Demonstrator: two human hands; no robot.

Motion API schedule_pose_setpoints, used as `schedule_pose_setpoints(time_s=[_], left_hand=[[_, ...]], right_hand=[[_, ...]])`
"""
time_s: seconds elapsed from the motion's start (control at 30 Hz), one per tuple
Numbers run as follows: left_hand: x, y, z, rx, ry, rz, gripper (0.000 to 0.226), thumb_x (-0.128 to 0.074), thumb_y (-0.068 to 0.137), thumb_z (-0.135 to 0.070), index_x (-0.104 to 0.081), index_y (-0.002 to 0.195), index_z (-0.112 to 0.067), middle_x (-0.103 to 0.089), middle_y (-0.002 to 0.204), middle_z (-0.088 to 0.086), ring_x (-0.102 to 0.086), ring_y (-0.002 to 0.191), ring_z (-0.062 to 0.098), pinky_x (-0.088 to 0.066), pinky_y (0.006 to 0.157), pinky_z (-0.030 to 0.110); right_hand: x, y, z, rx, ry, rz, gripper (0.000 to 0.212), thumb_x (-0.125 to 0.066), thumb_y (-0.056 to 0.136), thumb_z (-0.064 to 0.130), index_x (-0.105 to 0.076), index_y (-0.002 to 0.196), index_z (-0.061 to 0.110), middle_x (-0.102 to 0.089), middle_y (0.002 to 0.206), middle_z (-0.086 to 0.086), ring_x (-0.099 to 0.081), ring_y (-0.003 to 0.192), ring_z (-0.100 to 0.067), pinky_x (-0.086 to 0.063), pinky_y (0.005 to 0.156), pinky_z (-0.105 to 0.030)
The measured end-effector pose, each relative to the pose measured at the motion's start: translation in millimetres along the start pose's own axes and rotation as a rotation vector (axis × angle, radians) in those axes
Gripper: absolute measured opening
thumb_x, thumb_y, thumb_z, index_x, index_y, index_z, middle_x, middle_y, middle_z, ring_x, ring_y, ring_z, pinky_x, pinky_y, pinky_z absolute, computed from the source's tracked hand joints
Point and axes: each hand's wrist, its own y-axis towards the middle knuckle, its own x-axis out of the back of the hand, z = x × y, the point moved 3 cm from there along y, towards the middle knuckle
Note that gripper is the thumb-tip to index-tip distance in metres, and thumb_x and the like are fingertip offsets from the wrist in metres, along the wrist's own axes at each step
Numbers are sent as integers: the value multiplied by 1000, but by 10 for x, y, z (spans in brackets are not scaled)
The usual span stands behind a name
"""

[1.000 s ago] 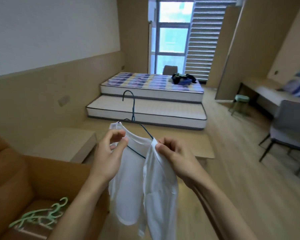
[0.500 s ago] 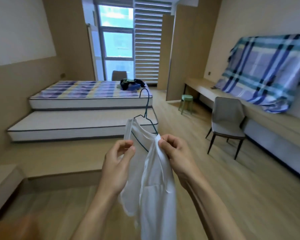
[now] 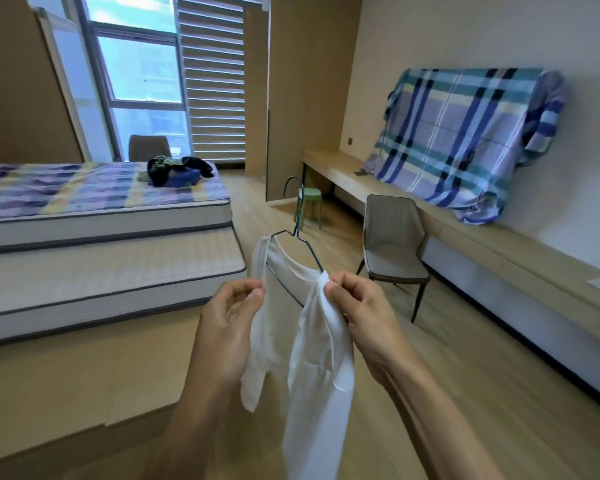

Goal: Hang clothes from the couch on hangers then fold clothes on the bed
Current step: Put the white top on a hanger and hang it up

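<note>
White shirt on a wire hanger, held up near, centre. Left hand fingers pinch the shirt's left edge; right hand fingers pinch the right shoulder over the hanger arm. Dark clothes pile sits on the bed, far left. Chair on the right, by the bench.

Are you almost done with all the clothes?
Not yet. The white shirt is already on the hanger; the left hand and right hand pinch its shoulders. It is not hung up anywhere. The pile of clothes on the bed lies unfolded.
</note>
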Motion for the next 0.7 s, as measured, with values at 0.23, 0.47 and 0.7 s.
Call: schedule_pose_setpoints(time_s=[0.23,0.47,0.7], left_hand=[[-862,1268,357,-20,72,28,12,-59,100,-23,-71,100,-24,-74,98,-15,-67,94,-1,-47,81,26],[-1883,2687,517,-107,160,-9,17,-55,102,-19,-70,100,-25,-71,94,-15,-66,90,0,-47,67,7],[-2589,4025,644,-139,214,-81,10,-60,99,-29,-69,100,-25,-72,96,-6,-65,93,3,-46,77,17]], right_hand=[[724,1379,-391,39,-28,-61,37,-54,90,30,-48,82,-6,-46,70,-7,-41,65,-19,-34,62,-32],[1415,2996,-807,104,-95,13,28,-53,101,19,-52,84,-4,-48,71,-5,-43,65,-16,-36,62,-32],[1999,4615,-998,140,-136,60,21,-54,104,21,-67,90,11,-69,85,-10,-66,78,-26,-54,76,-43]])
